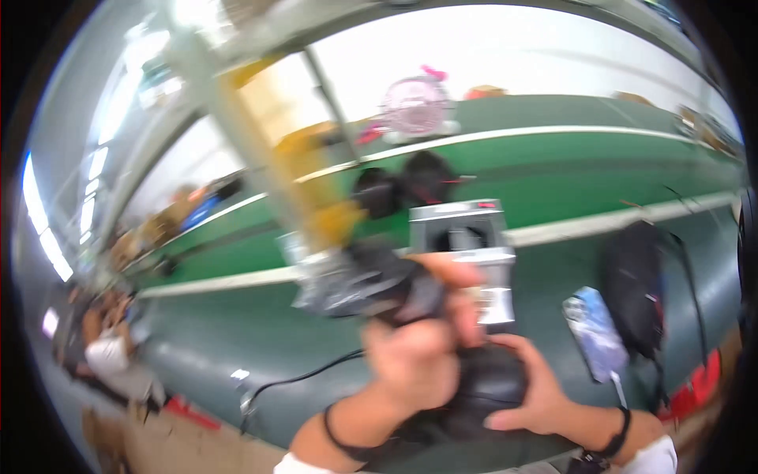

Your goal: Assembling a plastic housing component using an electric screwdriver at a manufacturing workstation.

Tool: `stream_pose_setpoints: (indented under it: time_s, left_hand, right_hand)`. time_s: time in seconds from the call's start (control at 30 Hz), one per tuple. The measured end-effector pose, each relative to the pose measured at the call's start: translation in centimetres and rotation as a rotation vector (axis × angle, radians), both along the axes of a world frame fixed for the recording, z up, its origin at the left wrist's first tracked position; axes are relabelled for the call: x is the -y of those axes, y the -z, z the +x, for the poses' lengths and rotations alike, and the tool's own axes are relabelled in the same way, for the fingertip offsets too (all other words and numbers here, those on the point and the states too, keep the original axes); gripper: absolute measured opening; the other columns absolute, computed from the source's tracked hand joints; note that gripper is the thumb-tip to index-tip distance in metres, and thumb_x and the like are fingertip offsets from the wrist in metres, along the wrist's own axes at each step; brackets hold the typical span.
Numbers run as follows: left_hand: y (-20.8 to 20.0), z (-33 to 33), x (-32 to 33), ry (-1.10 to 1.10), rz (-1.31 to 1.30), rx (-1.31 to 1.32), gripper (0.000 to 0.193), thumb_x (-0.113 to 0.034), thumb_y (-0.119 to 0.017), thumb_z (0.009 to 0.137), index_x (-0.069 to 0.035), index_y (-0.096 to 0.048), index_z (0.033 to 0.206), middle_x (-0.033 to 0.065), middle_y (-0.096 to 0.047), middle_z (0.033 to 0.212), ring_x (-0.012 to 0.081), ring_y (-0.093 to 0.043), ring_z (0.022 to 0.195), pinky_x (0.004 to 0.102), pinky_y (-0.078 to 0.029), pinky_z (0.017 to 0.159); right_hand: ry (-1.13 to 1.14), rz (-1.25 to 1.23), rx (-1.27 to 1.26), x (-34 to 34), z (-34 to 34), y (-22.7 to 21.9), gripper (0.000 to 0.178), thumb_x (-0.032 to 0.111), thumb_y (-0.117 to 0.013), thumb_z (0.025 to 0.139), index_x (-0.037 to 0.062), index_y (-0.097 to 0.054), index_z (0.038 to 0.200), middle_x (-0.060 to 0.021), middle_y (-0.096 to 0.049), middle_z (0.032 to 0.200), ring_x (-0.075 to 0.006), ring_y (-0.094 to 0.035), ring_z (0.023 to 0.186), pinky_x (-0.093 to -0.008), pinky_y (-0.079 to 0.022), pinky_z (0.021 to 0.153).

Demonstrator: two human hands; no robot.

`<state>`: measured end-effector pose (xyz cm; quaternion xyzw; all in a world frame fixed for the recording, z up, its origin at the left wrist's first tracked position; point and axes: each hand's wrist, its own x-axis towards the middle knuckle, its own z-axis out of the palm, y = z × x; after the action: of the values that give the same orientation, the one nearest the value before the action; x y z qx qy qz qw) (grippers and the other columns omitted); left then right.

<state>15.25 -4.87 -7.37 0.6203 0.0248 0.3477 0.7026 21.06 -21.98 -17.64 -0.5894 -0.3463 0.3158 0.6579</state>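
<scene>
My left hand (418, 355) is closed around a dark object (414, 288), raised over the bench and smeared by motion, so its kind cannot be made out. Crumpled clear plastic (324, 288) shows just left of it. Below, my right hand (545, 387) curves its thumb and fingers around a smooth, rounded black object (491, 378) close to my body; part of that object lies behind my left hand. Beyond the hands stands a grey, box-like fixture (458, 217) with a dark opening.
Two dark round things (375, 192) sit on the green conveyor belt (545, 174). Right of my hands are a phone-shaped item in a patterned blue-white case (592, 332) and a black pouch-like thing (632, 284). A pink fan (416, 107) stands behind; a black cable (304, 375) lies left.
</scene>
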Motion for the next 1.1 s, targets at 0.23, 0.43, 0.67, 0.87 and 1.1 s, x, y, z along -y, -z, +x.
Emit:
stream_pose_setpoints:
  time_s: [0.23,0.43,0.67,0.87,1.1]
  left_hand:
    - [1.8,1.2,0.0,0.166,0.024,0.138,0.068,-0.058,-0.069,0.089,0.004,-0.054,0.113,0.0024,-0.057,0.075,0.0081,-0.052,0.065,0.0243,-0.044,0.06]
    - [1.9,1.4,0.4,0.081,0.025,0.085,0.052,-0.044,-0.069,0.095,0.002,-0.054,0.113,0.0013,-0.057,0.078,0.0071,-0.052,0.066,0.0243,-0.044,0.06]
    - [2.0,2.4,0.4,0.18,-0.036,0.078,0.059,-0.053,-0.067,0.093,0.003,-0.057,0.108,0.0015,-0.057,0.068,0.0087,-0.052,0.06,0.0245,-0.043,0.055]
    - [1.4,2.2,-3.8,0.533,-0.003,0.089,0.091,-0.09,-0.05,0.075,-0.003,-0.053,0.101,-0.005,-0.047,0.056,0.0094,-0.043,0.042,0.0293,-0.038,0.043]
    - [-3.1,6.2,-1.9,0.137,-0.011,0.176,0.079,-0.081,-0.042,0.09,-0.005,-0.055,0.108,-0.0037,-0.046,0.06,0.0088,-0.041,0.047,0.0262,-0.037,0.047]
  right_hand:
    - [0.039,0.075,-0.242,0.0,-1.6,-0.8,0.107,0.049,-0.094,0.062,0.0029,-0.035,0.139,-0.0106,-0.053,0.13,-0.0208,-0.055,0.12,-0.0358,-0.043,0.105]
    - [0.056,0.107,-0.323,-0.6,-1.8,-0.9,0.107,0.051,-0.093,0.062,0.0023,-0.036,0.138,-0.0103,-0.054,0.126,-0.0213,-0.056,0.118,-0.0371,-0.045,0.103]
    - [0.078,0.117,-0.391,0.3,-1.1,-0.3,0.106,0.036,-0.095,0.061,0.0029,-0.035,0.142,-0.0132,-0.052,0.129,-0.0227,-0.056,0.119,-0.0387,-0.045,0.104]
    - [0.008,-0.02,-0.168,-0.1,-0.5,0.3,0.106,0.036,-0.096,0.064,-0.0003,-0.036,0.143,-0.0159,-0.054,0.129,-0.0241,-0.056,0.119,-0.0378,-0.046,0.103]
    - [0.017,-0.062,-0.107,1.6,-0.3,-0.5,0.106,0.048,-0.092,0.066,-0.002,-0.037,0.143,-0.0183,-0.056,0.13,-0.0274,-0.057,0.122,-0.0374,-0.045,0.104]
